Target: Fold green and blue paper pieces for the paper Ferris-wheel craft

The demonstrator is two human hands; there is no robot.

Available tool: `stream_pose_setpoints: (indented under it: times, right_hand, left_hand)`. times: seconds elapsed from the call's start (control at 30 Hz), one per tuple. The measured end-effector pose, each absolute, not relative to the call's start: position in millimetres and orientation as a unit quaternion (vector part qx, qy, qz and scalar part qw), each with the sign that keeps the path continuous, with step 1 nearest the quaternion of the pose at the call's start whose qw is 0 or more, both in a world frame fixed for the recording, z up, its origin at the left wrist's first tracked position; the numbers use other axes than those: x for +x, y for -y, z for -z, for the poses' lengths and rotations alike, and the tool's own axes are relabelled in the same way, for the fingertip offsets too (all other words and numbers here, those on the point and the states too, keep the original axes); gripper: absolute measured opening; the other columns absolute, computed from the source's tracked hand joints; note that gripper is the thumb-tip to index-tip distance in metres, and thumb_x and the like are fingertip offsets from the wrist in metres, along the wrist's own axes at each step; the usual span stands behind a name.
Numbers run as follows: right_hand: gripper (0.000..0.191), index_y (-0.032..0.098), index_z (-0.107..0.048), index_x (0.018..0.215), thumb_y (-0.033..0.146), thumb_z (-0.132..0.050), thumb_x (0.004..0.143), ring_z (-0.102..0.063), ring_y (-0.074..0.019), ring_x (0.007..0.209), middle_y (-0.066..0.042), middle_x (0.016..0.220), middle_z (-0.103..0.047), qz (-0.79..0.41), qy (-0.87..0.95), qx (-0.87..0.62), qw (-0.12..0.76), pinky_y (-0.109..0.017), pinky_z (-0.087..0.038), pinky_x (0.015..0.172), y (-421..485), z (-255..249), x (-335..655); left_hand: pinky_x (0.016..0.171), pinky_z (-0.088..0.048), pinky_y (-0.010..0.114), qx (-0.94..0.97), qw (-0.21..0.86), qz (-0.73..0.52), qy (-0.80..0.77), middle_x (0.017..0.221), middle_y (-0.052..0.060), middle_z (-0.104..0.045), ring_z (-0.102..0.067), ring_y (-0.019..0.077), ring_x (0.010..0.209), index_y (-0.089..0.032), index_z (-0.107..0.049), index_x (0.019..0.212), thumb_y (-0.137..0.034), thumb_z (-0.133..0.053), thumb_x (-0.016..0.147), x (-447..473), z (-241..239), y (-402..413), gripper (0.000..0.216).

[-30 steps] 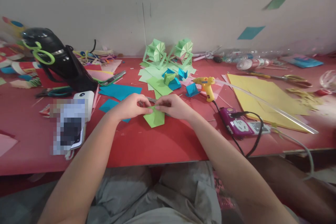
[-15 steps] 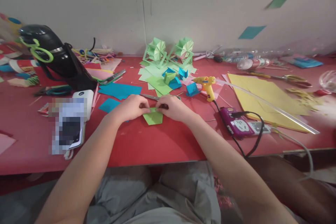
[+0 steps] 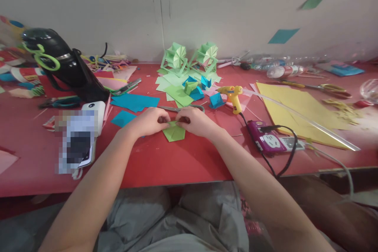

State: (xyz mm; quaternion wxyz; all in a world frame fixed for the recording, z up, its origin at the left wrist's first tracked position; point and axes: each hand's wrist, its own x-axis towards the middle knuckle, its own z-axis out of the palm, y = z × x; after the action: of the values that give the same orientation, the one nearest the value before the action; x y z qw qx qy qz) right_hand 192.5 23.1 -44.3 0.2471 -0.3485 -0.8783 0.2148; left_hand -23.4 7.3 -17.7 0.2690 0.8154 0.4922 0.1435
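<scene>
A small folded piece of green paper lies on the red tabletop close in front of me. My left hand pinches its upper left edge, fingers curled. On the upper right edge, my right hand closes thumb and fingers the same way. The fingertips hide the paper's far edge. Just beyond the hands lie scissors, partly covered by my right hand. Blue paper sheets are left of the scissors, and folded blue paper pieces stand to the right.
A yellow glue gun stands right of the folded pieces, wired near a purple power socket. Yellow paper lies further right. A black bottle-shaped object leans at left beside a phone. Pale green paper models stand at the back.
The green paper has shifted slightly to the right, and a crease now shows near its top. Both hands keep their pinch with only small finger movement.
</scene>
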Motion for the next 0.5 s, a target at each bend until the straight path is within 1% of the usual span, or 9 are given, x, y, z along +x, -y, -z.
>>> stream_pose_setpoints:
  times: [0.1,0.2,0.33,0.5]
  right_hand:
    - [0.013,0.018,-0.068,0.079,0.006,-0.062,0.081,-0.053,-0.0148,0.076,-0.002,0.08,-0.063,-0.21,0.885,-0.34,0.24,-0.026,-0.037,0.071,-21.0,42.3,192.3]
    - [0.014,0.018,-0.065,0.075,0.004,-0.06,0.078,-0.055,-0.0168,0.081,-0.004,0.082,-0.063,-0.186,0.897,-0.333,0.225,-0.026,-0.037,0.072,-17.5,39.3,191.9]
    - [0.015,0.017,-0.065,0.076,0.004,-0.058,0.075,-0.055,-0.0178,0.081,-0.005,0.084,-0.063,-0.148,0.911,-0.329,0.197,-0.027,-0.037,0.068,-14.9,37.5,191.3]
    - [0.023,0.016,-0.073,0.083,0.003,-0.056,0.074,-0.059,-0.02,0.087,-0.007,0.091,-0.067,-0.129,0.924,-0.312,0.179,-0.029,-0.041,0.073,-14.6,37.4,195.9]
  left_hand:
    - [0.066,-0.043,0.028,0.833,0.24,-0.139,-0.478,0.081,0.004,-0.072,-0.063,0.0179,0.073,-0.019,-0.071,0.078,-0.023,-0.063,0.08,-22.6,16.2,-6.7,0.009]
    - [0.066,-0.042,0.027,0.852,0.218,-0.133,-0.456,0.079,0.002,-0.072,-0.062,0.0164,0.072,-0.019,-0.071,0.074,-0.016,-0.061,0.078,-22.8,15.4,-6.7,0.011]
    - [0.062,-0.04,0.026,0.863,0.214,-0.119,-0.441,0.077,0.001,-0.068,-0.058,0.0146,0.068,-0.02,-0.069,0.072,-0.015,-0.06,0.076,-23.2,13.6,-4.7,0.011]
    - [0.059,-0.036,0.027,0.872,0.186,-0.096,-0.443,0.074,0.0,-0.062,-0.053,0.0146,0.067,-0.02,-0.065,0.067,-0.014,-0.057,0.075,-19.9,8.1,1.4,0.012]
